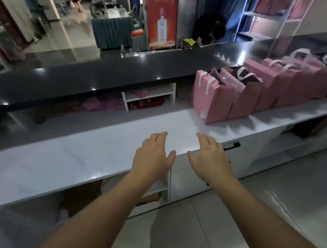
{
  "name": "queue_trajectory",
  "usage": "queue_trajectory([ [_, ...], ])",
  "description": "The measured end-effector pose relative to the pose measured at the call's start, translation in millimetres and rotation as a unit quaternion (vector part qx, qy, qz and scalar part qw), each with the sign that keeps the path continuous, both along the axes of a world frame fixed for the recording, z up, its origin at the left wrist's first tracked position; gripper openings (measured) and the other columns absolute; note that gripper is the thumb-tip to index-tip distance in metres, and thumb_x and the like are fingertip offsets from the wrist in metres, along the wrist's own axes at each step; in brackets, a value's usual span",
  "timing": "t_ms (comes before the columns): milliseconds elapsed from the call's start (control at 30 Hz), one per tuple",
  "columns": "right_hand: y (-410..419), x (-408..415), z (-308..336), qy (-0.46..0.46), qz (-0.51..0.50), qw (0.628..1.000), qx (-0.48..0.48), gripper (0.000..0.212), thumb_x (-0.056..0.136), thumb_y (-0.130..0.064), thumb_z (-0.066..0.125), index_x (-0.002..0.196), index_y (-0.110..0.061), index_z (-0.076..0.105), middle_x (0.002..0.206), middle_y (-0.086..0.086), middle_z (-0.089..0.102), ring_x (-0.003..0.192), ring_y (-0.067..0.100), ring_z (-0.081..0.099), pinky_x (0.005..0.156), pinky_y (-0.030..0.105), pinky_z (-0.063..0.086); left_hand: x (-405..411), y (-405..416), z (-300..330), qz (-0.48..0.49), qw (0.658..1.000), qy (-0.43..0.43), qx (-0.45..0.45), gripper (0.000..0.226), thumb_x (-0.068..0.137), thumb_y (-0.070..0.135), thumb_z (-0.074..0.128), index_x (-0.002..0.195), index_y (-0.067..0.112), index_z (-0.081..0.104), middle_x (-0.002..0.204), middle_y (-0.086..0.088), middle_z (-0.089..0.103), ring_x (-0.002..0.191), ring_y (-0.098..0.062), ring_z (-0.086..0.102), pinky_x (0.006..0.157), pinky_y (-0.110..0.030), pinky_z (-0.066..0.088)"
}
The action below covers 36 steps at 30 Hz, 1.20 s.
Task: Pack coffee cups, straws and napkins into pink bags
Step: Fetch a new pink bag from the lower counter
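A row of several pink paper bags with white handles stands on the white counter (82,157) at the right; the nearest pink bag (210,99) is upright and the one behind it (242,93) gapes open. My left hand (153,155) and my right hand (211,157) hover side by side over the counter's front edge, palms down, fingers straight and relaxed, holding nothing. Both are a short way in front and to the left of the nearest bag. No cups, straws or napkins are visible.
A raised dark countertop (123,69) runs behind the white counter, with a small white shelf unit (149,95) tucked below it. Cabinets with a black handle (232,145) sit under the counter. A person in dark clothes (210,30) bends behind the bar. A red banner (161,20) stands beyond.
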State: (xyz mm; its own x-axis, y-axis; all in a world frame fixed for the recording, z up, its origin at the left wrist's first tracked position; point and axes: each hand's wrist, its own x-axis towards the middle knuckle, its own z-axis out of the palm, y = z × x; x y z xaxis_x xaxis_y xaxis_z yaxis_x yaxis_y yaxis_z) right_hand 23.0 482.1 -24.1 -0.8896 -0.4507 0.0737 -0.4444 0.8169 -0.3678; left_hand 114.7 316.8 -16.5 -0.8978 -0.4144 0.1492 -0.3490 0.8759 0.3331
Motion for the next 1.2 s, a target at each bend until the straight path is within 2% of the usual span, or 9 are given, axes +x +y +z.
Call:
queue_trajectory([
  [233, 0, -92, -12, -0.014, -0.062, 0.998, -0.024, 0.067, 0.098, -0.049, 0.051, 0.157, -0.022, 0.033, 0.152, 0.002, 0.046, 0.133, 0.027, 0.044, 0.105, 0.045, 0.041, -130, -6, -12, -0.046, 0.998, -0.007, 0.032, 0.070, 0.099, 0.055, 0.051, 0.160, 0.028, 0.030, 0.160, 0.004, 0.040, 0.138, -0.025, 0.046, 0.103, -0.044, 0.047],
  [567, -35, -258, 17, -0.003, -0.125, 0.991, -0.038, 0.059, 0.100, -0.038, 0.054, 0.152, -0.013, 0.041, 0.145, 0.008, 0.051, 0.130, 0.031, 0.046, 0.105, 0.047, 0.045, -330, -53, -21, -0.076, 0.993, 0.009, 0.085, 0.070, 0.093, 0.068, 0.051, 0.152, 0.033, 0.038, 0.152, 0.003, 0.050, 0.130, -0.023, 0.057, 0.097, -0.045, 0.054],
  [733, -46, -318, 27, 0.008, -0.150, 0.988, -0.038, 0.050, 0.100, -0.032, 0.055, 0.146, -0.012, 0.049, 0.136, 0.011, 0.058, 0.124, 0.034, 0.051, 0.102, 0.048, 0.045, -401, -63, -17, -0.090, 0.989, -0.003, 0.119, 0.072, 0.093, 0.066, 0.052, 0.153, 0.028, 0.039, 0.149, -0.001, 0.052, 0.128, -0.028, 0.057, 0.101, -0.054, 0.055],
  [867, -50, -371, 33, 0.025, -0.145, 0.988, -0.048, 0.040, 0.099, -0.023, 0.056, 0.136, -0.009, 0.056, 0.132, 0.014, 0.060, 0.123, 0.036, 0.051, 0.102, 0.048, 0.045, -443, -61, -11, -0.082, 0.987, -0.001, 0.137, 0.075, 0.092, 0.067, 0.051, 0.152, 0.023, 0.040, 0.146, -0.007, 0.053, 0.127, -0.032, 0.056, 0.098, -0.053, 0.055],
  [1033, -58, -444, 37, 0.028, -0.102, 0.994, -0.020, 0.035, 0.097, -0.019, 0.055, 0.131, -0.012, 0.060, 0.126, 0.012, 0.063, 0.117, 0.036, 0.055, 0.097, 0.050, 0.048, -485, -45, -1, -0.024, 0.985, -0.011, 0.172, 0.076, 0.087, 0.069, 0.056, 0.145, 0.021, 0.043, 0.136, -0.008, 0.056, 0.116, -0.033, 0.060, 0.090, -0.052, 0.057],
  [1133, -64, -483, 37, -0.006, -0.075, 0.997, 0.003, 0.020, 0.095, -0.022, 0.057, 0.110, -0.011, 0.061, 0.115, 0.012, 0.064, 0.107, 0.036, 0.058, 0.085, 0.045, 0.051, -505, -33, 6, 0.022, 0.981, -0.037, 0.189, 0.087, 0.081, 0.067, 0.063, 0.149, 0.020, 0.038, 0.134, -0.008, 0.055, 0.115, -0.035, 0.061, 0.090, -0.052, 0.058],
  [1200, -67, -504, 35, -0.024, -0.055, 0.998, 0.021, 0.016, 0.092, -0.024, 0.057, 0.100, -0.010, 0.058, 0.110, 0.014, 0.066, 0.100, 0.037, 0.060, 0.074, 0.038, 0.044, -514, -25, 8, 0.046, 0.977, -0.062, 0.200, 0.088, 0.080, 0.060, 0.068, 0.150, 0.019, 0.034, 0.135, -0.010, 0.053, 0.115, -0.037, 0.060, 0.091, -0.052, 0.057],
])
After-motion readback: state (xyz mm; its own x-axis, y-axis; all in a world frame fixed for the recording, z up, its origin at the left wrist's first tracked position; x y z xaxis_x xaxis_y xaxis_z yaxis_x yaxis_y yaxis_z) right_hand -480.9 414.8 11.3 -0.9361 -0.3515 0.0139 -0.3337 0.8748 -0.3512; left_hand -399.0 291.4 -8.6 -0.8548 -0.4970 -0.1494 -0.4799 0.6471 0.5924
